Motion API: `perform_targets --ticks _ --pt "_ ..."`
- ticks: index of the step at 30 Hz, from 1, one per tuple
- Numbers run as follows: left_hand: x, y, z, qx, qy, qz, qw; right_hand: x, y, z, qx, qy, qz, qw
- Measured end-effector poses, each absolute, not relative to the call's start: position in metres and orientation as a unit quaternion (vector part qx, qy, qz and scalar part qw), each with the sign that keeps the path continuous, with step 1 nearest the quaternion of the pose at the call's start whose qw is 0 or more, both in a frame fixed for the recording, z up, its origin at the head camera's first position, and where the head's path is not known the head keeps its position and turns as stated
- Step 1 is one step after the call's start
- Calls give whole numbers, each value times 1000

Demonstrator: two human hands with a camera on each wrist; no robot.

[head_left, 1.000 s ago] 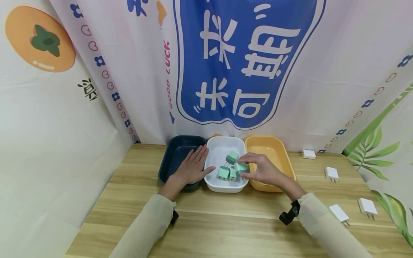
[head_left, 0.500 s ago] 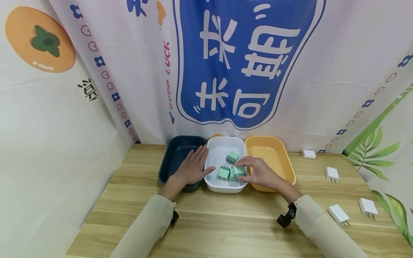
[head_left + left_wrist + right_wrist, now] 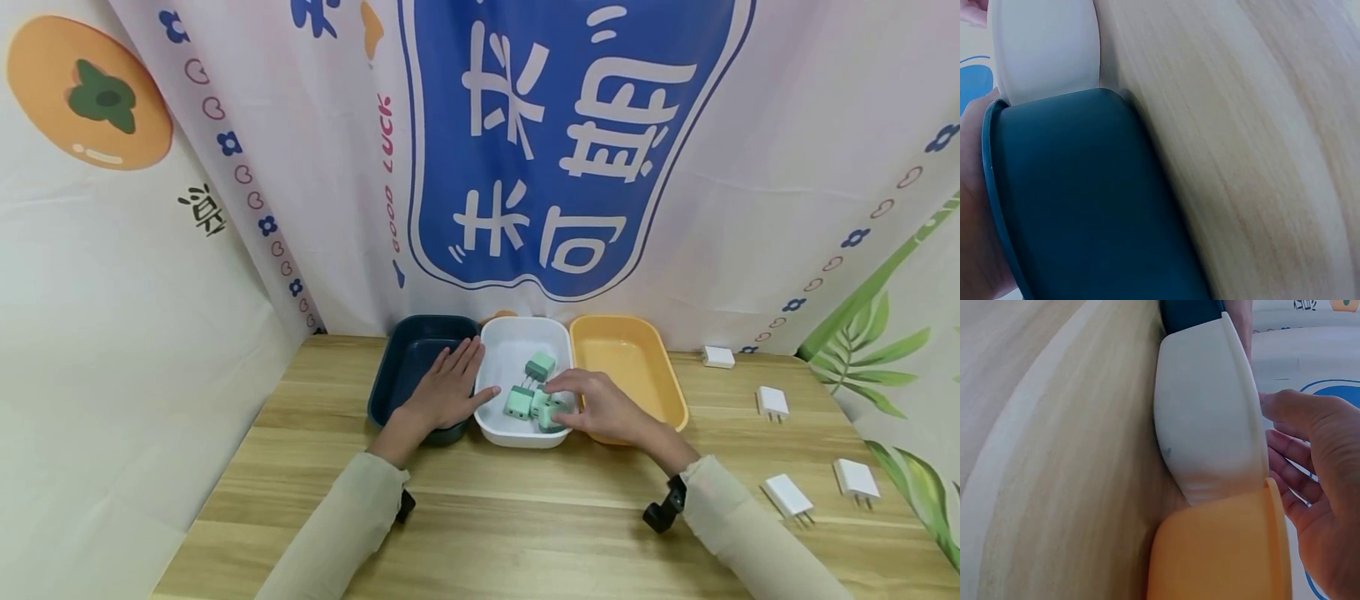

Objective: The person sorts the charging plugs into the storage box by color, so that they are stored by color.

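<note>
Several mint-green charger plugs [image 3: 519,402] lie together in the white bin [image 3: 513,437]. My right hand [image 3: 603,404] reaches over that bin's right side, thumb and fingers apart around the nearest green charger plug [image 3: 551,418], which sits low among the others. In the right wrist view the bin wall hides the chargers, and the thumb [image 3: 1294,407] stands apart from the fingers. My left hand [image 3: 442,392] lies with straight fingers across the right side of the dark blue bin [image 3: 380,385], its thumb extending over the white bin's left rim.
To the right of the white bin stands a yellow bin [image 3: 670,371]. Several white charger plugs, such as this white charger [image 3: 787,495], are spread over the right part of the wooden table [image 3: 525,525]. A printed curtain [image 3: 360,208] hangs right behind the bins.
My right hand has lowered the green charger plug into the white bin and its fingers have parted from it. The left hand has stayed in place.
</note>
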State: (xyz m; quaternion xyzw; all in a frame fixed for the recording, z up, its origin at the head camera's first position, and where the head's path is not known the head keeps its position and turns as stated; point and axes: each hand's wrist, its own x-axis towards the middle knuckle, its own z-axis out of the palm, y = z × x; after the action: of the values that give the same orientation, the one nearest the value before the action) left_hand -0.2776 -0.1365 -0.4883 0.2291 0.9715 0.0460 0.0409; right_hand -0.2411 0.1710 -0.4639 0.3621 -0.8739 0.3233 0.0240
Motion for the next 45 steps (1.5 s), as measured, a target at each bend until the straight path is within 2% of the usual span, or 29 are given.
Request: perform_targets --ticks 8,18,25,45 --pt "-277 -138 -486 229 971 52 40 -239 180 -457 352 -872 339 27" --pt "-271 -134 -476 232 971 54 37 -231 209 -452 361 -871 325 72" --pt "-267 -120 -466 239 968 69 29 -228 230 -451 367 -870 314 103" --pt "-265 -76 -458 294 951 90 22 -210 308 -439 337 -893 260 146"
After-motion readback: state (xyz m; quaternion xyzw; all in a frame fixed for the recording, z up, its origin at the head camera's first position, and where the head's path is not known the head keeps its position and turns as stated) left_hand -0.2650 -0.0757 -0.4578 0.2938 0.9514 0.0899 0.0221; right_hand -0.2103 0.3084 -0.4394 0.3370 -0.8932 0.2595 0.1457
